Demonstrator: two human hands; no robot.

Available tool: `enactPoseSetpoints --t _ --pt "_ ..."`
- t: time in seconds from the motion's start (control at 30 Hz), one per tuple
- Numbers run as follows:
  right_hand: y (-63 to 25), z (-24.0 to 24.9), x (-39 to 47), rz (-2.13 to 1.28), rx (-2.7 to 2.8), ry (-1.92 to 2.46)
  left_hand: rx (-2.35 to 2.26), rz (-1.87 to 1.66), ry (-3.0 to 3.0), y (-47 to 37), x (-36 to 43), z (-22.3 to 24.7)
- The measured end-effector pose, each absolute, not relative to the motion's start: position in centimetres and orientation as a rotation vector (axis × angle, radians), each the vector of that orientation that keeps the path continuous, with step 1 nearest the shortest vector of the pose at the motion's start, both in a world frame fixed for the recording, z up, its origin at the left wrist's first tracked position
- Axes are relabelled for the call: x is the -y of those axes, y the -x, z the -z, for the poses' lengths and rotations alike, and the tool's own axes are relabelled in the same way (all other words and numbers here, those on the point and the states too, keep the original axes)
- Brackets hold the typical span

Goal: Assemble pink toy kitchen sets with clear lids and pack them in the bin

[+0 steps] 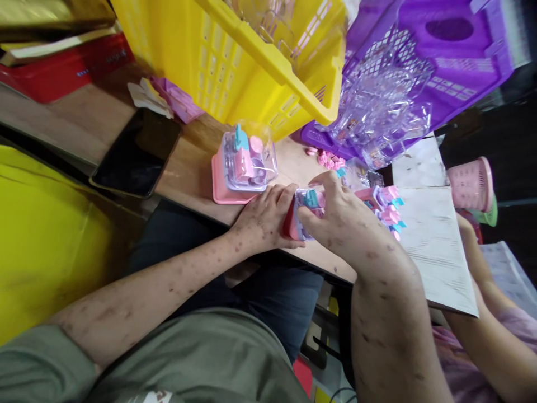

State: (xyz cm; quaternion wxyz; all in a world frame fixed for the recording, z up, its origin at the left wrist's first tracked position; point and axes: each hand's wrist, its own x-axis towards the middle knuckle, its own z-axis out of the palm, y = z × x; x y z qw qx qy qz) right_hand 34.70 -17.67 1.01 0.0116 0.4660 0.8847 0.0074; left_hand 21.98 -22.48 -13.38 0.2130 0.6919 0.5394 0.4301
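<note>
Near the table's front edge, my left hand (pixel 266 218) is wrapped round the left side of a small pink box with a clear lid (pixel 304 224). My right hand (pixel 335 215) grips the same box from the right, thumb over its top, and hides part of it. Teal and pink pieces show under the lid. A similar pink box with a clear lid (pixel 245 168) stands upright to the left, close to my left fingers. Right of my right hand lie pink, purple and teal pieces (pixel 388 207) in a cluster.
Behind stand a yellow basket (pixel 201 61) and a purple basket (pixel 453 73) holding clear plastic parts (pixel 377 106). Small pink pieces (pixel 331 160) lie before them. A black phone (pixel 136 151) is at left, white cardboard (pixel 436 240) at right. Another person's arm (pixel 486 336) shows at far right.
</note>
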Motion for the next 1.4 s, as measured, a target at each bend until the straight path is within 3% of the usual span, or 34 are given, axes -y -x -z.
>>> enactPoseSetpoints --t 0.57,1.4 --pt "-36.8 -0.8 17.4 -0.101 -2.714 -1.428 -1.463 -1.156 -1.906 -21.7 22.5 12.8" --pt "-35.8 -1.6 16.3 0.115 -2.45 -1.59 -1.496 -1.171 -1.949 -22.0 22.6 13.1"
